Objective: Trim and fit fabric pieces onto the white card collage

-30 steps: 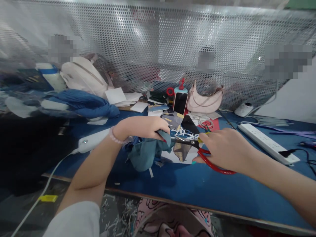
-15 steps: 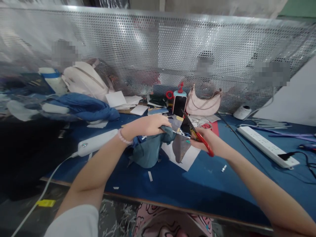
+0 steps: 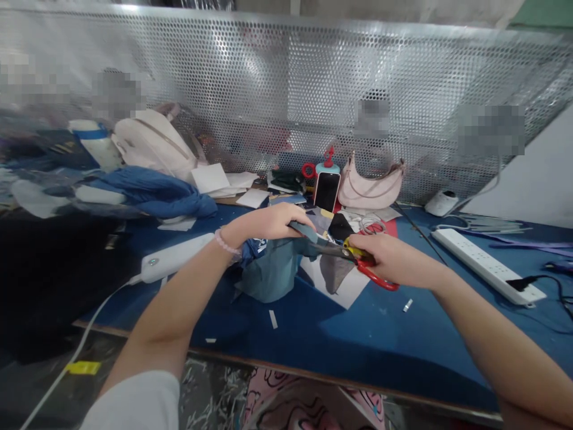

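Note:
My left hand (image 3: 278, 222) is closed on the upper edge of a grey-blue piece of fabric (image 3: 268, 275), which hangs in folds down to the table. My right hand (image 3: 380, 254) grips scissors (image 3: 378, 279) with red and yellow handles. Their blades point left and meet the fabric edge just right of my left fingers; whether they are parted there is hard to see. Under the blades, a grey scrap of cloth (image 3: 333, 272) lies on a white sheet of paper (image 3: 353, 291).
Behind the hands stand a phone (image 3: 326, 191) and a pink handbag (image 3: 371, 190). A white power strip (image 3: 483, 263) lies right, a white device (image 3: 179, 257) left. Blue cloth (image 3: 152, 191) is piled far left. A perforated metal screen (image 3: 250, 83) closes the back, with people behind it.
The scissors have swung from pointing up and away to pointing left, and their blades now reach the fabric. My left hand still holds the fabric edge.

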Available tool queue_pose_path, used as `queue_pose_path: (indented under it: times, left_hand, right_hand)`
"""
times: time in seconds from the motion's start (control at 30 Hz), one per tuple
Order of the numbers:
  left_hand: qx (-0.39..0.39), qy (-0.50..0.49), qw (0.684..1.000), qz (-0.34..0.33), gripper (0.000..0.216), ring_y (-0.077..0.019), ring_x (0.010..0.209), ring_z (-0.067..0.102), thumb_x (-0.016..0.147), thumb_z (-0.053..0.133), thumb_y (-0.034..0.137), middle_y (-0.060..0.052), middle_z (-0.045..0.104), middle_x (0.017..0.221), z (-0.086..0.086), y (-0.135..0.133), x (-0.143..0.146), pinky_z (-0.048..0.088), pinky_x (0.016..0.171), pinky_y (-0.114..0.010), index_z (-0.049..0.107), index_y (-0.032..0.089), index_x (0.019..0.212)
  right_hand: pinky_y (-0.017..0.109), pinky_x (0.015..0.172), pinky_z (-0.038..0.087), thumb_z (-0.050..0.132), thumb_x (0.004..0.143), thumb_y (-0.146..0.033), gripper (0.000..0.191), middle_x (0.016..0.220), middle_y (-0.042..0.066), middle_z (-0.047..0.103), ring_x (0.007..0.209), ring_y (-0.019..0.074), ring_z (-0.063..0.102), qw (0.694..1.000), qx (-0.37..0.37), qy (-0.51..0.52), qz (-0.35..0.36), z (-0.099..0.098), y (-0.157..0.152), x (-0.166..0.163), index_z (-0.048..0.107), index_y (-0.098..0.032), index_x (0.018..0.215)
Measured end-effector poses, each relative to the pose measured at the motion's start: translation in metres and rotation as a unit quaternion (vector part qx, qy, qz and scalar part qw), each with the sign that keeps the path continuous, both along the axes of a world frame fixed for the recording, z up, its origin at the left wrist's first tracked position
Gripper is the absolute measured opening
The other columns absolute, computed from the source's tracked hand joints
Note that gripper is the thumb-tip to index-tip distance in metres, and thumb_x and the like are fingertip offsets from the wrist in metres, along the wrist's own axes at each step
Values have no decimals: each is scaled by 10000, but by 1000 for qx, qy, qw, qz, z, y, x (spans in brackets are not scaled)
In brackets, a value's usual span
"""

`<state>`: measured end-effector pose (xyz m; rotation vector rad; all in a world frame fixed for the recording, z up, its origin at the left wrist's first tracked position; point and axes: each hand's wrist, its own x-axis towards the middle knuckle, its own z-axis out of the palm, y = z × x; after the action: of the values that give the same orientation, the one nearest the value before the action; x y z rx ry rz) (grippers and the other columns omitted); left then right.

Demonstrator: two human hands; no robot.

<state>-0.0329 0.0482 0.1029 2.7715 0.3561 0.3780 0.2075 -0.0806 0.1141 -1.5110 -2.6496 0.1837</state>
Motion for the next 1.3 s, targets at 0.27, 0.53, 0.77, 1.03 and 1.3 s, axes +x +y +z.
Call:
queue_pose_path:
  times: [0.27, 0.53, 0.77, 1.03, 1.3]
  left_hand:
    - [-6, 13, 999, -31, 299, -175, 842, 654, 788, 583, 22, -50, 747, 935, 1, -6, 4, 471, 824, -260, 769, 177, 963]
    - [-16, 14, 999, -26, 184, -160, 815, 668, 865, 607, 124, -43, 761, 912, 1, -9, 5, 462, 780, -235, 772, 180, 925]
    - [-23, 18, 999, -23, 171, -157, 797, 656, 904, 603, 190, -47, 764, 902, 0, -9, 8, 453, 765, -237, 773, 180, 903]
    - [-33, 26, 999, -20, 201, -160, 800, 667, 908, 573, 205, -54, 774, 913, -1, -8, 7, 454, 742, -231, 771, 173, 889]
    - [-27, 36, 999, -5, 218, -168, 770, 649, 906, 564, 263, -59, 764, 880, -2, -8, 9, 435, 713, -244, 749, 165, 844]
  right_hand:
    - [267, 619, 323, 551, 701, -16, 200, 733, 34, 666, 675, 180, 608, 975, 130, -172, 48, 9, -16, -9, 517, -204, 762]
    - [283, 543, 292, 603, 826, -280, 106, 762, 89, 740, 650, 221, 672, 946, 194, -249, -68, 12, -27, 0, 625, -178, 811]
    - [268, 493, 207, 585, 862, -345, 192, 713, 100, 732, 608, 216, 662, 926, 169, -311, -132, 15, -27, -8, 657, -170, 829]
    - [277, 484, 185, 559, 909, -333, 200, 752, 113, 737, 628, 236, 676, 928, 93, -316, -175, 22, -28, -14, 654, -162, 869]
    - [285, 485, 177, 515, 945, -349, 250, 779, 121, 740, 609, 232, 656, 919, 64, -338, -194, 24, -28, -17, 672, -154, 950]
